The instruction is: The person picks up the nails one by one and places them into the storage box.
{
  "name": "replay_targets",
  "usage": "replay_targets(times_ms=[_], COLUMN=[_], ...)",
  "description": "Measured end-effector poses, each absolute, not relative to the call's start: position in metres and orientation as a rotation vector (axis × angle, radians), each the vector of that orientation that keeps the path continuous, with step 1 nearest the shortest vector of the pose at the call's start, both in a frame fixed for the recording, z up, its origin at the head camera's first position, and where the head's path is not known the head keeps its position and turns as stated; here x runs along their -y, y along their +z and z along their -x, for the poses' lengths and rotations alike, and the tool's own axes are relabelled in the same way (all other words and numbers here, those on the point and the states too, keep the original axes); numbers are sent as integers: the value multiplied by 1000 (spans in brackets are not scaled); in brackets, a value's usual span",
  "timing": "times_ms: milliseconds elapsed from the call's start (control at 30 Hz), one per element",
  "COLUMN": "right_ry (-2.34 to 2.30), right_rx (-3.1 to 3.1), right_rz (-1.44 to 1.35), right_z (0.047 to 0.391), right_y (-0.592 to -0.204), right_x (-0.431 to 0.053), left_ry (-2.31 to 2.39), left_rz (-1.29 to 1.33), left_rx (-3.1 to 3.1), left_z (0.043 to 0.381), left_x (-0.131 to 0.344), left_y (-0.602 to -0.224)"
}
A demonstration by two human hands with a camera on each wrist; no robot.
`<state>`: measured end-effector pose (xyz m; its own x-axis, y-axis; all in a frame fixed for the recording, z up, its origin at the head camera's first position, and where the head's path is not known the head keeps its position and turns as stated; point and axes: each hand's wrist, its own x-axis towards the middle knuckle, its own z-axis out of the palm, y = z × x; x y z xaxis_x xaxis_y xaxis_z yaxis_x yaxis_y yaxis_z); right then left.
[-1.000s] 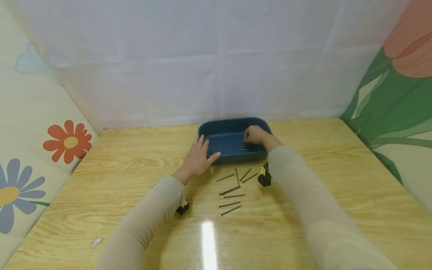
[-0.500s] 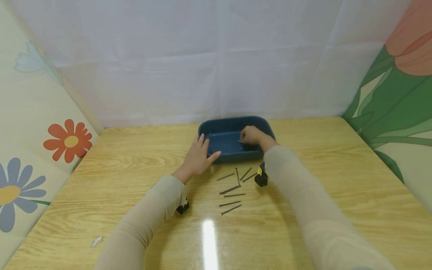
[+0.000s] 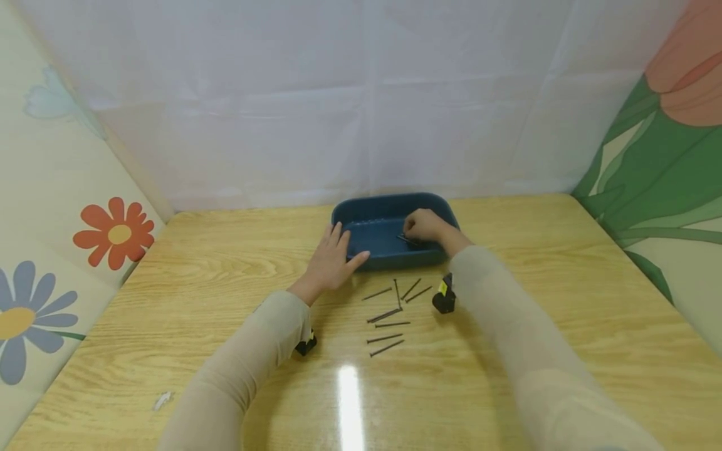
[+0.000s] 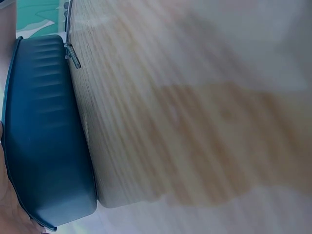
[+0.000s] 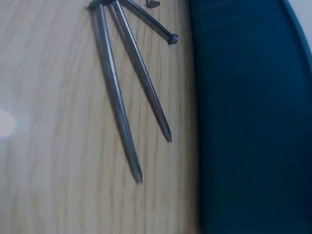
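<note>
A dark blue tray (image 3: 389, 262) stands near the back of the table, its outer side (image 4: 48, 126) filling the left of the left wrist view. My left hand (image 3: 329, 260) rests on its left end with fingers spread. Inside the tray, at the right, my right hand (image 3: 424, 224) has curled fingers and pinches at a small bunch of nails (image 3: 407, 240); the fingertips are partly hidden. Several loose nails (image 3: 386, 348) lie in front of the tray. Close up in the right wrist view, long nails (image 5: 117, 97) lie beside the tray wall (image 5: 253, 117).
The wooden table (image 3: 225, 257) reaches back to a white cloth (image 3: 282, 125). A scrap of white (image 3: 163, 401) lies at the front left. Black wrist cameras (image 3: 444, 299) hang under both sleeves. Flower-patterned panels (image 3: 39, 219) flank the table.
The right hand has shifted slightly left, then back right inside the tray. Nails that lay side by side there now sit bunched at its fingertips. The left hand stays put.
</note>
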<state>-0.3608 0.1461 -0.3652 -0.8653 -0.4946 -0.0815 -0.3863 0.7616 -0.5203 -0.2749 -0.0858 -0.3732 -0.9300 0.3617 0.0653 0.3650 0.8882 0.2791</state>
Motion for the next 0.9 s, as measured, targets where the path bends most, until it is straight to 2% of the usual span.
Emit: replay_targets(times_ms=[400, 900], right_ry=[-1114, -1347], right_rx=[-2630, -2446], right_rz=[578, 644], right_z=[340, 298], right_y=[-351, -329], right_x=[-162, -164], left_ry=[-462, -448], left_rz=[605, 593], left_rx=[3038, 3052], left_z=[274, 273], left_x=[86, 86], left_y=[-372, -371])
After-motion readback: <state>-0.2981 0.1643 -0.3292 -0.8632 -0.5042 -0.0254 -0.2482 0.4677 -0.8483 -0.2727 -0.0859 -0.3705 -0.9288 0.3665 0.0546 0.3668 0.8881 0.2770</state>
